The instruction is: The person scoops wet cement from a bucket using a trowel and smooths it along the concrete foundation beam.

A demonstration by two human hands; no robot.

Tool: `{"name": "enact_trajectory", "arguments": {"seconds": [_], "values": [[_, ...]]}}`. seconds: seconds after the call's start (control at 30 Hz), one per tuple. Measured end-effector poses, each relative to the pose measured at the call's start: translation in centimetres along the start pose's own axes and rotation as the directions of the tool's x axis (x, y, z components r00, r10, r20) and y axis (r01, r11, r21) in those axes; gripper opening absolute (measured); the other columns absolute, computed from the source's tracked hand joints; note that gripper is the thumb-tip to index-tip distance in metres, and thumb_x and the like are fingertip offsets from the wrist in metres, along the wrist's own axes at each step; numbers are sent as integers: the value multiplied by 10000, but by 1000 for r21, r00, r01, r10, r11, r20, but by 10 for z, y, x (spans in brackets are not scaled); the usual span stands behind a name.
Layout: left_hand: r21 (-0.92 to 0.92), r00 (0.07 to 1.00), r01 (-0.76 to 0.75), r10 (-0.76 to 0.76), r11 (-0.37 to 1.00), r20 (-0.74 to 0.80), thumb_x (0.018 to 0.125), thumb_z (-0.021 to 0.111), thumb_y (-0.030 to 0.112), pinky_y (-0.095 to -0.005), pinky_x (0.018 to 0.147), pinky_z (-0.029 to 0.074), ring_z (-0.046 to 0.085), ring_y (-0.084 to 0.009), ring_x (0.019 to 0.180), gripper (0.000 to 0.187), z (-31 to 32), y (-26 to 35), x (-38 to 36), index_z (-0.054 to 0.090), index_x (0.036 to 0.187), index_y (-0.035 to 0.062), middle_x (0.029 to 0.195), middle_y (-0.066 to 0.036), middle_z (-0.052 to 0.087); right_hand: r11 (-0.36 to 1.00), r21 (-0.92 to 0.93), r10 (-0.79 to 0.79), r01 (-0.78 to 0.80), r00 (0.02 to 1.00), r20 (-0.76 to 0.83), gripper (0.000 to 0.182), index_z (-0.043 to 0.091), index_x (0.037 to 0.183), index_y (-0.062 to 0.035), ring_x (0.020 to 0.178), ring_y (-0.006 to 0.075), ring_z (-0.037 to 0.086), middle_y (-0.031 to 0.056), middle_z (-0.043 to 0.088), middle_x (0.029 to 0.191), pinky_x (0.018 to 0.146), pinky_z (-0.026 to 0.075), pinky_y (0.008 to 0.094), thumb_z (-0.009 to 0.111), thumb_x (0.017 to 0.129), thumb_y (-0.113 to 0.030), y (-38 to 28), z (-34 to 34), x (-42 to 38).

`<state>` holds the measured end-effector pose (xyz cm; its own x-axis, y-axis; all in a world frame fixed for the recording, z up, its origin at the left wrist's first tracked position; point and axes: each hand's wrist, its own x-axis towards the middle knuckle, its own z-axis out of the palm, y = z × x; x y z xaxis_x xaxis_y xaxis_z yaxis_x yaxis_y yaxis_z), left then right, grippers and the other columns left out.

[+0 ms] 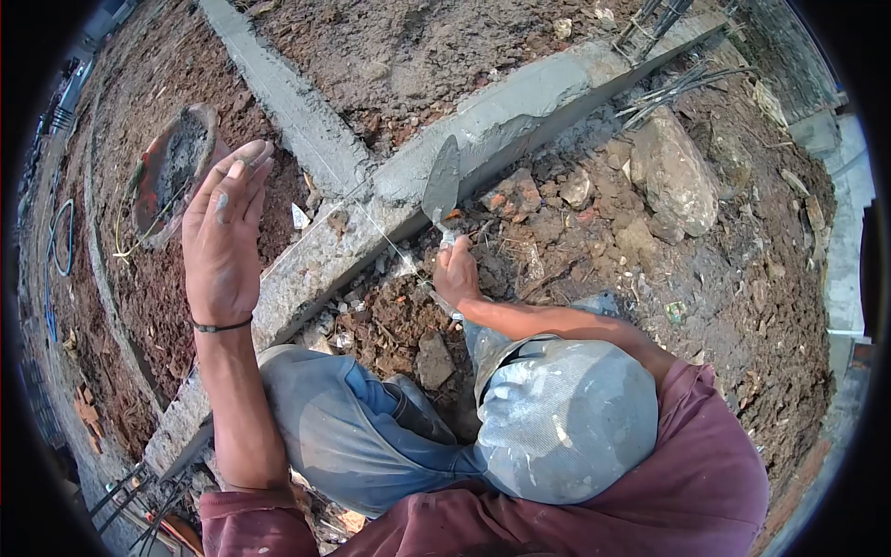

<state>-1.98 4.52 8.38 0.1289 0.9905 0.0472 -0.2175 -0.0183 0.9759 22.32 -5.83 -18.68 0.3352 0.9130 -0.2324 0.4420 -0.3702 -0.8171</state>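
My right hand (456, 272) is closed round the handle of a trowel (442, 184). The grey-smeared, pointed blade lies against the side and upper edge of a concrete beam (506, 130). Raised on the left, my left hand (223, 251) has its fingers stretched out and nothing in it, with grey smears on the fingers. Behind its fingertips sits an orange-rimmed tub (156, 197) with grey mortar inside. A thin string (379, 226) crosses the beam near the trowel. The beam is smooth and grey beyond the blade, and rough nearer my left knee.
A second concrete strip (278, 88) meets the beam. Rebar (654, 28) stands at its far end, with loose rods (673, 91) beside it. A large rock (677, 172) and rubble lie on the right. A blue hose (63, 237) lies far left. More rods (153, 501) stick out lower left.
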Motion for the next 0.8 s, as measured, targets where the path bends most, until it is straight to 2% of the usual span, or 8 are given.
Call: {"name": "enact_trajectory", "arguments": {"seconds": [0.17,0.23,0.33,0.43,0.53,0.7,0.77,0.8], "values": [[-7,999,26,-26,1000,-20,1026,582,309,-401,1168,344,503,-287,1358,521,1,-3,1,508,1392,-54,1416,-200,559,970,-102,-208,222,970,127,277,395,1087,51,758,534,584,331,602,798,698,430,599,483,993,-194,13,-41,-11],[-18,999,28,-29,999,-28,1027,578,302,-399,1165,349,508,-283,1352,507,1,-3,1,516,1385,-52,1409,-195,565,926,-219,-235,306,925,298,262,398,1079,42,730,527,591,313,607,769,689,436,605,503,974,-174,10,-71,-7],[-24,999,21,-22,999,-32,1030,572,289,-394,1162,358,518,-277,1342,482,0,0,-1,531,1368,-51,1394,-191,578,814,-447,-328,371,929,173,226,428,1020,22,711,510,603,295,618,759,659,447,603,511,974,-183,-1,-131,23],[-40,999,0,-2,999,-44,1029,573,278,-387,1161,364,534,-275,1321,461,6,6,-4,549,1343,-59,1372,-192,591,767,-583,-306,266,951,31,237,520,981,61,700,488,629,307,619,727,645,472,558,525,973,-176,11,-201,78],[-128,998,-16,9,992,-56,1003,625,205,-352,1148,380,559,-219,1260,382,10,8,-3,597,1268,-68,1285,-152,635,720,-636,-342,276,940,20,264,563,948,77,772,511,641,332,631,762,670,476,561,527,967,-184,21,-261,119],[-155,1000,-3,-1,988,-28,1009,613,197,-352,1145,389,554,-224,1270,372,18,5,-1,598,1266,-71,1286,-162,633,717,-576,-371,393,914,161,274,568,974,88,737,506,642,324,628,741,661,474,559,524,969,-182,5,-234,98],[-137,1000,-1,1,991,-6,1011,608,198,-355,1146,391,554,-226,1271,371,22,6,0,597,1266,-72,1286,-166,632,775,-583,-116,244,962,249,249,545,991,50,713,495,611,296,617,750,625,444,542,509,995,-197,-30,-212,73],[-124,1000,3,-5,992,-20,1012,606,204,-359,1151,387,553,-229,1272,378,23,6,-1,594,1268,-73,1294,-170,626,759,-506,-270,410,905,328,273,529,975,103,630,463,632,298,602,657,599,469,545,534,967,-170,-33,-205,67]]}}
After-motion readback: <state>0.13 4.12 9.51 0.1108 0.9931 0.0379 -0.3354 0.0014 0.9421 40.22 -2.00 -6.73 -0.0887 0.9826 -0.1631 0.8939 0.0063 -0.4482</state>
